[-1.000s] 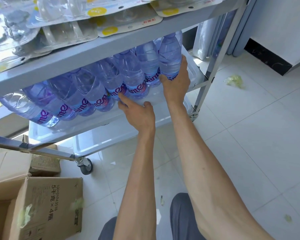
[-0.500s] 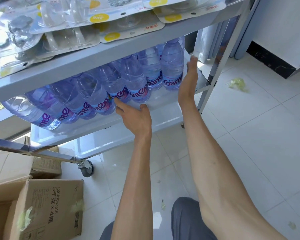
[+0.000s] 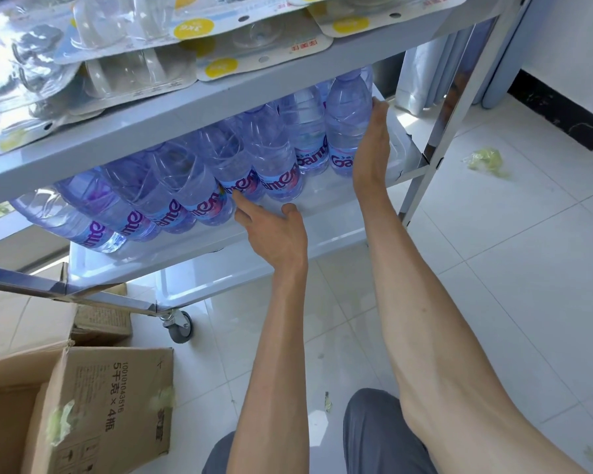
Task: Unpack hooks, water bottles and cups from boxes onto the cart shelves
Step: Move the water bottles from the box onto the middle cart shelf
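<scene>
Standing upright in a row on the cart's middle shelf [image 3: 322, 213], the water bottles [image 3: 274, 159] have the right hand [image 3: 370, 148] pressed flat and released against the end bottle [image 3: 348, 124], while the left hand [image 3: 274, 230], fingers loose and grasping nothing, touches a mid-row bottle [image 3: 240, 179].

- Left hand [image 3: 274, 230]: arm extended forward, index finger straight, thumb spread.
- Right hand [image 3: 372, 145]: arm extended, fingers straight, palm facing left.
</scene>
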`<state>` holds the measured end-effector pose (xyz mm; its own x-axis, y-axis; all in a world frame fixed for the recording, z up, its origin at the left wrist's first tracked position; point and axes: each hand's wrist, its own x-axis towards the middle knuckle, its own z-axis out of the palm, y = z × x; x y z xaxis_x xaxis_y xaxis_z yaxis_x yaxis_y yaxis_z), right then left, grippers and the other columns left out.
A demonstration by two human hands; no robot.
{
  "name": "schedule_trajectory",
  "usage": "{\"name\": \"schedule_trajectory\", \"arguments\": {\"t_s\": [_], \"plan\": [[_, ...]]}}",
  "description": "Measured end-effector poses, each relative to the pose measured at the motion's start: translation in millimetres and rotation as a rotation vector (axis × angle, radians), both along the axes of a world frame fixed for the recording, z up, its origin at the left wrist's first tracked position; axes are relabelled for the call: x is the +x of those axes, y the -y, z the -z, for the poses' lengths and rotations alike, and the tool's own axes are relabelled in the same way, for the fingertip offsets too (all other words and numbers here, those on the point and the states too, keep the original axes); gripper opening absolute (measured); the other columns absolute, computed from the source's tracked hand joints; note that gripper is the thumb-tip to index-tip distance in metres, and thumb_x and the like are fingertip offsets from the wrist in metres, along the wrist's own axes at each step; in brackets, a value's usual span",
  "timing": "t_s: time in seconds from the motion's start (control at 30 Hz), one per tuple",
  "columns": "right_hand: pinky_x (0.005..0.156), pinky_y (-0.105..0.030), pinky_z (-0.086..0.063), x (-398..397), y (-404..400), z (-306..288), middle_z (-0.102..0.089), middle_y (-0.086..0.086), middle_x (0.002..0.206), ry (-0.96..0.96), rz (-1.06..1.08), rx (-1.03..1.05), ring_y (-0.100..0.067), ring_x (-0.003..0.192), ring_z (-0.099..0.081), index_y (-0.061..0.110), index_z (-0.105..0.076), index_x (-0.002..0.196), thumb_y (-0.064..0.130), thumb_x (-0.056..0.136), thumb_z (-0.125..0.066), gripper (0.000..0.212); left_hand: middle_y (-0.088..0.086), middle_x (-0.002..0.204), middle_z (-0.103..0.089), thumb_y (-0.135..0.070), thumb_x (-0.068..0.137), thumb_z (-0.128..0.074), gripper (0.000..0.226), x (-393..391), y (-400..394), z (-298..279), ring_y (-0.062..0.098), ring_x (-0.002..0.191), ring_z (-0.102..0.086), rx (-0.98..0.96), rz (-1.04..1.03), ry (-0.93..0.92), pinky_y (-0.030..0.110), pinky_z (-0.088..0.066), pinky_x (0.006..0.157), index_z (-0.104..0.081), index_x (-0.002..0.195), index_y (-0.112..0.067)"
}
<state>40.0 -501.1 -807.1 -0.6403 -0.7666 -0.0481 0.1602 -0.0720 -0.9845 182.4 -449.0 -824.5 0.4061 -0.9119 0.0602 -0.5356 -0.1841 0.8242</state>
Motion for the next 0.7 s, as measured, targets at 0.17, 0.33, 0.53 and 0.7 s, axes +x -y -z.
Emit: {"name": "schedule_trajectory", "arguments": {"t_s": [0.17, 0.33, 0.53, 0.7], "plan": [[0.119, -0.034, -0.029, -4.1, -6.1, 4.4, -0.035, 0.001, 0.157, 0.006, -0.006, -0.017, -0.015, 0.143, -0.034, 0.021, -0.028, 0.155, 0.041, 0.108, -0.018, 0.053, 0.010, 0.152, -0.033, -0.029, 0.081, -0.074, 0.095, -4.3, -0.3, 0.0, 0.032, 0.119, -0.056, -0.013, -0.003, 0.014, 0.034, -0.047, 0.090, -0.017, 0.155, -0.015], [0.100, -0.008, -0.039, 32.9, -36.3, 14.1, -0.044, -0.001, 0.150, -0.081, 0.190, -0.013, -0.004, 0.132, -0.044, 0.014, -0.036, 0.150, 0.035, 0.099, -0.051, 0.057, 0.013, 0.159, -0.025, -0.046, 0.072, -0.084, 0.118, -8.2, 3.2, -7.4, 0.032, 0.131, -0.047, -0.021, -0.020, 0.028, 0.041, -0.045, 0.100, -0.008, 0.157, -0.016], [0.113, -0.018, -0.021, 34.2, -42.7, 18.8, -0.035, -0.007, 0.156, -0.246, 0.255, 0.158, -0.020, 0.145, -0.031, 0.007, -0.031, 0.152, 0.011, 0.088, -0.064, 0.072, 0.010, 0.149, -0.039, -0.030, 0.079, -0.081, 0.092, 5.1, 4.6, -2.8, 0.028, 0.126, -0.052, -0.134, -0.024, -0.058, 0.039, -0.048, 0.095, -0.026, 0.152, -0.014], [0.094, -0.001, -0.027, 64.2, -74.2, 26.8, -0.061, -0.012, 0.124, -0.355, 0.427, 0.166, -0.028, 0.120, -0.054, 0.000, -0.059, 0.123, -0.004, 0.079, -0.057, 0.045, 0.007, 0.127, -0.053, -0.010, 0.084, -0.063, 0.049, 33.6, -23.5, 14.7, 0.019, 0.100, -0.058, -0.299, -0.057, -0.044, 0.035, -0.053, 0.075, -0.052, 0.132, -0.010]]}}
